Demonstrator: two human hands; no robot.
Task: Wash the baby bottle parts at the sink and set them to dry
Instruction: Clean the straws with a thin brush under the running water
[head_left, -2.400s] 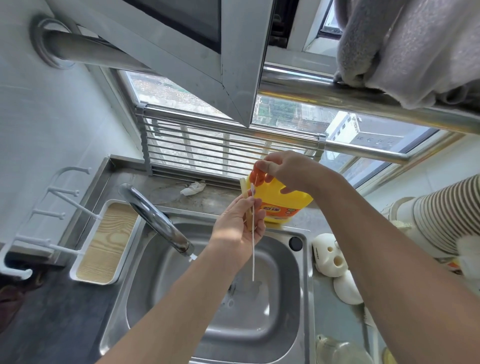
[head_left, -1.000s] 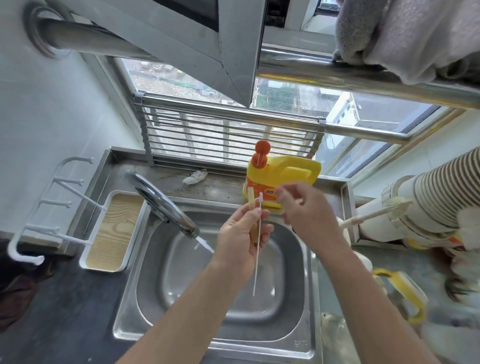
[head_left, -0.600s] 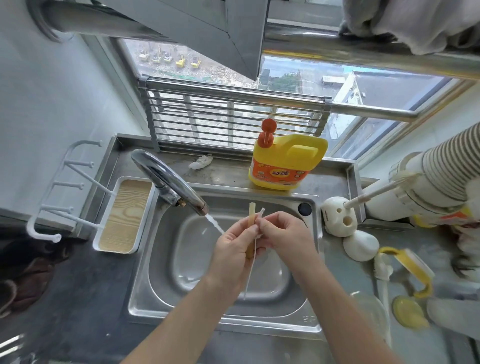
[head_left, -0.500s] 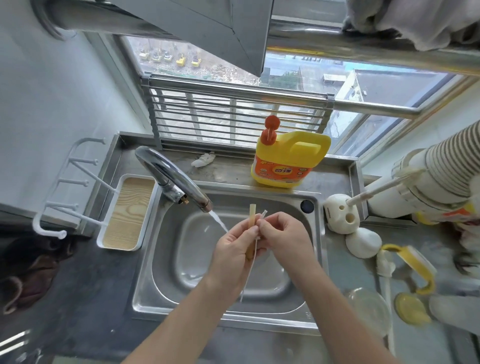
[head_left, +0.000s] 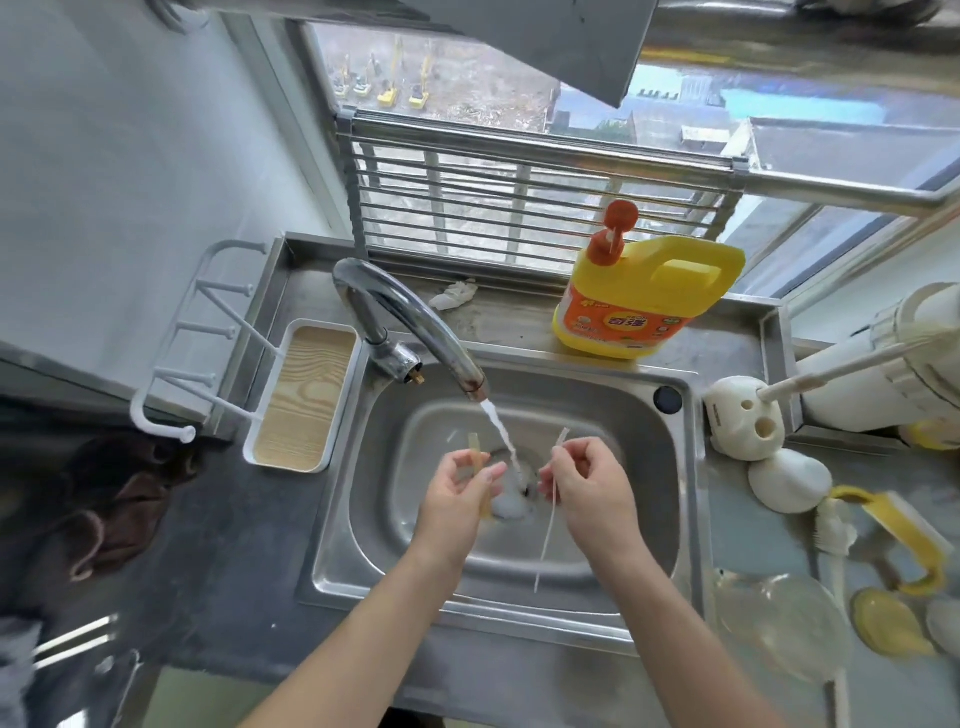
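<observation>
Over the steel sink (head_left: 670, 499) my left hand (head_left: 457, 493) pinches a short yellowish straw piece (head_left: 475, 449) upright, left of the water stream (head_left: 501, 431). My right hand (head_left: 592, 488) pinches a long thin white straw brush (head_left: 550, 514) that hangs down over the basin, right of the stream. The two hands are apart. Water runs from the chrome tap (head_left: 410, 332) onto the drain.
A yellow detergent jug (head_left: 649, 296) stands behind the sink. A white drying rack with a wood-grain tray (head_left: 301, 400) is on the left. Right of the sink lie white bottle parts (head_left: 789, 480), a brush holder (head_left: 743, 421), a yellow-handled piece (head_left: 904, 545) and a clear lid (head_left: 779, 623).
My hands were together with both pieces held at one spot; now they have parted, the brush in the right hand and the straw piece in the left. The view has tilted down.
</observation>
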